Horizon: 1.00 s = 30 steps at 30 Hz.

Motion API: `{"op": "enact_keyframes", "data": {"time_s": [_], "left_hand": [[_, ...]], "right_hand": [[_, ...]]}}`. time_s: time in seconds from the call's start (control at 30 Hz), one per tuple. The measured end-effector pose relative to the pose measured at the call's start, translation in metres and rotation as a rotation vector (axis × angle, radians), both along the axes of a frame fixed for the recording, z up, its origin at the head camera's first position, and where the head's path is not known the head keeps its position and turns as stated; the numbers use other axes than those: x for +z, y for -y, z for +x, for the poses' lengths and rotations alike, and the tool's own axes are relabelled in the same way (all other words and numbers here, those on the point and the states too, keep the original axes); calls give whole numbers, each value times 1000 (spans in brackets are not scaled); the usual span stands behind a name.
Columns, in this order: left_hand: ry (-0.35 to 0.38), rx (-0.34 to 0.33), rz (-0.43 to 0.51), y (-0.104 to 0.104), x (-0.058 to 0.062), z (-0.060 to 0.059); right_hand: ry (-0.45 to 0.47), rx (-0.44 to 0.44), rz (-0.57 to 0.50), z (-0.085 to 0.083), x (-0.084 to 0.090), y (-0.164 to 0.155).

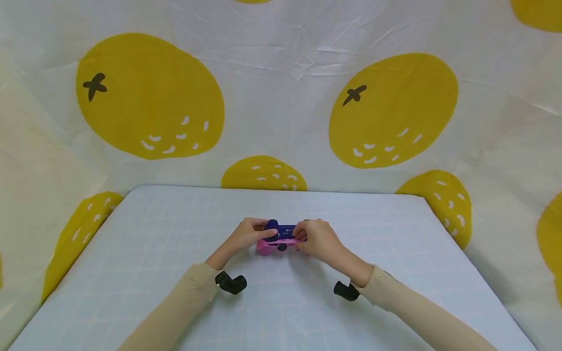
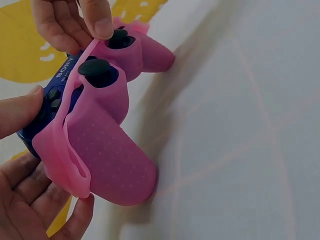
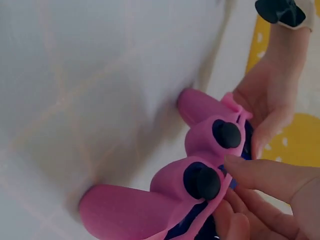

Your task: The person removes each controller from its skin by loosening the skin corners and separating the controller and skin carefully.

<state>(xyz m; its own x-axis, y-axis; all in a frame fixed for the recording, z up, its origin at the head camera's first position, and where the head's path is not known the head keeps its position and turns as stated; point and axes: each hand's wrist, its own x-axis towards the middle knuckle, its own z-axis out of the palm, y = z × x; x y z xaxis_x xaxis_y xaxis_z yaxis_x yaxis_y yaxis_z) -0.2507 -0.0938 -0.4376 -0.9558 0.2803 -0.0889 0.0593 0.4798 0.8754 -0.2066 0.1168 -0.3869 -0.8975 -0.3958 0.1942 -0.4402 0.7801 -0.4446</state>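
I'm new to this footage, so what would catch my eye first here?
Probably the blue game controller half wrapped in a pink silicone cover, held by the left hand and right hand over the middle of the pale blue table. Behind it hangs a white cloth with big yellow fruit prints.

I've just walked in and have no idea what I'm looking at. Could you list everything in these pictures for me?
game controller: one, dark blue, held upright above the table between both hands.
silicone cover: one, pink, stretched partly over the game controller, its two grips touching the table.
thumbsticks: two, black, poking through the silicone cover's holes.
table: one, pale blue with a faint grid, in front of the person.
backdrop cloth: one, white with big yellow fruit prints, behind and beside the table.
wrist cameras: two, black, one under each wrist.
sleeves: two, beige.
left hand: grips the game controller's left end.
right hand: pinches the silicone cover's edge.
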Motion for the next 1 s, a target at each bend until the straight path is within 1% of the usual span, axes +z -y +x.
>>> {"op": "enact_keyframes", "data": {"time_s": [0.27,0.5,0.6,0.7,0.73,0.8,0.9,1.0], "left_hand": [[-3,-2,16,0,-2,-1],[19,19,34,1,-5,-2],[20,12,47,3,-6,-2],[15,-6,38,5,-8,-2],[12,-12,33,5,-9,-2],[7,-28,23,6,-9,-3],[-16,-38,21,5,-8,-4],[-28,-47,36,4,-6,-3]], "right_hand": [[-65,21,90,-7,-7,3],[-45,19,125,-6,-9,8],[-76,54,161,-5,-10,9],[-101,122,178,-5,-10,8],[-101,147,170,-6,-11,8],[-68,172,136,-7,-11,5],[-16,170,61,-9,-10,0],[1,183,9,-10,-9,-3]]}}
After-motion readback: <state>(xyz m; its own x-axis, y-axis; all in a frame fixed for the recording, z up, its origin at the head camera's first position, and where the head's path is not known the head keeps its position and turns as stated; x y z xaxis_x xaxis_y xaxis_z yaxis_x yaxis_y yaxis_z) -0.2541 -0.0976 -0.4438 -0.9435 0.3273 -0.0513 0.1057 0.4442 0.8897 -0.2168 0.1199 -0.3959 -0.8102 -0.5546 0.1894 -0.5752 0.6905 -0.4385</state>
